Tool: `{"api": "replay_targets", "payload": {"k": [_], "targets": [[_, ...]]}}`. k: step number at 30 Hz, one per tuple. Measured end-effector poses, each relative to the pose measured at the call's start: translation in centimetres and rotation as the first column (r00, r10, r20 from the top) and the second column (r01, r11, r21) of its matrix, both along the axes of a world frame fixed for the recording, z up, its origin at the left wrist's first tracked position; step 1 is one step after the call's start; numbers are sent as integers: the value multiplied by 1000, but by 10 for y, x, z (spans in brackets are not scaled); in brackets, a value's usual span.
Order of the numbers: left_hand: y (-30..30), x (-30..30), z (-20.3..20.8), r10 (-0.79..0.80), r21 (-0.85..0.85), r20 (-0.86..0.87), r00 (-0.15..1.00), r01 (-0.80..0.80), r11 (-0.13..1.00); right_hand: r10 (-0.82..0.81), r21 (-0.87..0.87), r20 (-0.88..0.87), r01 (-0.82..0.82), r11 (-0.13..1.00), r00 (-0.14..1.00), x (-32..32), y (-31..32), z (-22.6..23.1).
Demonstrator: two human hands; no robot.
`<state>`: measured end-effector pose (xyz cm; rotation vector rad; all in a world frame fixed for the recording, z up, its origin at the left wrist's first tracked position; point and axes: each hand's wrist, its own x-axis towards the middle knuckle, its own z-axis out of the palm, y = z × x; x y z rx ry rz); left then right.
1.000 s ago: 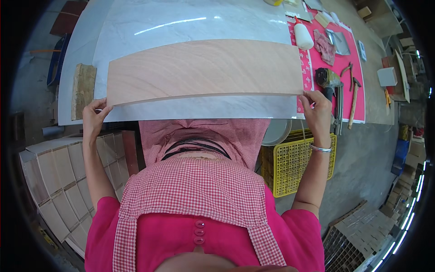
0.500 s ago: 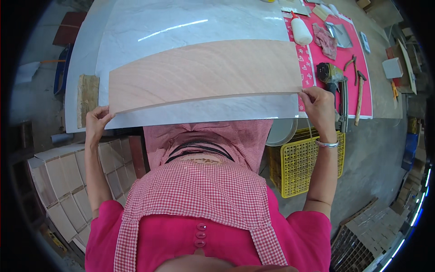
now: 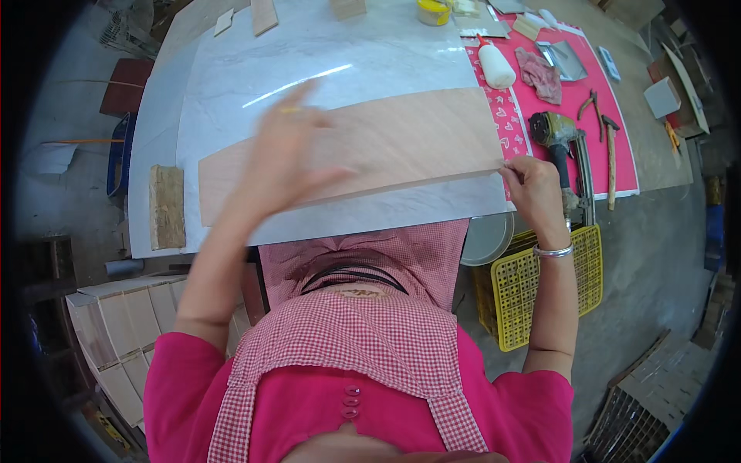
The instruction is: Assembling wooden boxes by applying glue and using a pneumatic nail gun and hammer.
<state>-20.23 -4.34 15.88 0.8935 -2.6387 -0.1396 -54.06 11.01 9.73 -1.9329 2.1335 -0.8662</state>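
Thin veneer sheet, likely light and flexible; right hand pinching its end edge between fingertips; left hand released, blurred above.

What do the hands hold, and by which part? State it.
The right hand pinches the long veneer sheet at its right near corner; the left hand, blurred, holds nothing.

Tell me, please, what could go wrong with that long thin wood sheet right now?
Only the right hand pinches the long pale wood veneer sheet at its end; the blurred left hand is lifted above it, so the sheet might shift or curl on the smooth white marble tabletop. A tight corner grip could crack it.
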Motion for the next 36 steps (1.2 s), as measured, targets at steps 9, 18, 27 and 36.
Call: {"api": "replay_targets", "payload": {"k": [9,18,27,36], "targets": [[-1,-157,-47,-260,130,117,959,245,961,7,-32,-41,-8,999,999,1,-1,3],[-4,-161,-57,-232,177,84,969,215,961,-477,-225,74,480,848,876,-135,33,-36],[-5,-157,-65,-205,179,51,977,193,965,-645,93,-415,735,672,642,-311,89,-115],[-5,-156,-66,-208,158,45,977,199,967,-540,-107,179,562,820,822,-115,94,-12]]}}
